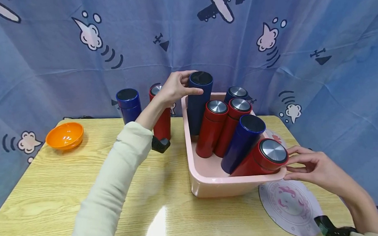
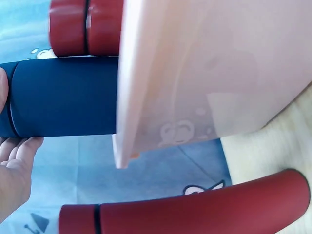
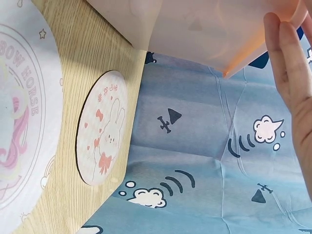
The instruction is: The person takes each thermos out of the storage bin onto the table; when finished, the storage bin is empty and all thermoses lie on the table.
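Note:
A pink bin (image 1: 210, 180) on the wooden table holds several red and dark blue bottles, most of them leaning. My left hand (image 1: 187, 83) grips the top of a dark blue bottle (image 1: 199, 103) that stands upright in the bin's back left corner. In the left wrist view that blue bottle (image 2: 63, 102) runs behind the bin's wall (image 2: 195, 73), with my left hand (image 2: 14, 165) at its lid end. My right hand (image 1: 293, 162) rests with straight fingers on the bin's near right corner, beside a leaning red bottle (image 1: 260, 162). In the right wrist view the fingers (image 3: 287, 63) lie against the bin (image 3: 195, 24).
Left of the bin, a dark blue bottle (image 1: 129, 104) and a red bottle (image 1: 162, 121) stand on the table. An orange bowl (image 1: 64, 135) sits at the far left. A round printed mat (image 1: 291, 205) and a small rabbit coaster (image 3: 102, 129) lie by the bin's right side.

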Action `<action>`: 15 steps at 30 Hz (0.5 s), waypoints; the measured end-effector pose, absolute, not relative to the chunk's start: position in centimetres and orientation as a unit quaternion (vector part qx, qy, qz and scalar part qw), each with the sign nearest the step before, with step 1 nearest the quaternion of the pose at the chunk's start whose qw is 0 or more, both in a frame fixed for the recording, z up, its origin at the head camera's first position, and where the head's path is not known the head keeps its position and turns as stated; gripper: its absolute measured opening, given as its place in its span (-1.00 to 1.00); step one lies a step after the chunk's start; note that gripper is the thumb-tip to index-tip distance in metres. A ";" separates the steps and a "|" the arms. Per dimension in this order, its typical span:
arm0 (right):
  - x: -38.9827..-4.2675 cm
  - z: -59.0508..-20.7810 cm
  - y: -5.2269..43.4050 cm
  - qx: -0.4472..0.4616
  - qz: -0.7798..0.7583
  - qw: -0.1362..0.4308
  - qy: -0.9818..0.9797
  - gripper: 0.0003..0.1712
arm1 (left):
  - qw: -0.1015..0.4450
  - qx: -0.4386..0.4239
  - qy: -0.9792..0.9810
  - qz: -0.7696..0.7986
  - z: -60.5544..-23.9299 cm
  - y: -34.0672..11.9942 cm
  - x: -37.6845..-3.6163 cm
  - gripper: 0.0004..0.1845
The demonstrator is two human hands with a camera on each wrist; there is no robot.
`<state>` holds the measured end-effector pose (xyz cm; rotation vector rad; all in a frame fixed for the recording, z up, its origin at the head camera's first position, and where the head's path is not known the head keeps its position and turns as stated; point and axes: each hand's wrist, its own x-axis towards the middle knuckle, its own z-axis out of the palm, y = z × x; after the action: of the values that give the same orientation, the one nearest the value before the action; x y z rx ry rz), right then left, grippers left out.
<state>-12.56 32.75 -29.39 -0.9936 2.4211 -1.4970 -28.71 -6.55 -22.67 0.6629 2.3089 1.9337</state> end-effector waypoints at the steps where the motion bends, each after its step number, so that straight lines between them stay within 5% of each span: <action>1: -12.6 -29.4 32.7 -0.329 -0.495 0.063 0.802 -0.55 | 0.022 0.216 0.753 0.621 -22.4 -6.7 -28.6 -0.38; 15: -12.5 -29.3 32.7 -0.318 -0.488 0.060 0.811 -0.56 | -0.040 0.212 0.732 0.646 -19.6 -7.0 -27.8 -0.38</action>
<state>-12.47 32.72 -29.32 -0.9630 2.4533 -1.4768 -27.78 -6.95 -19.56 0.6842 2.3610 2.0825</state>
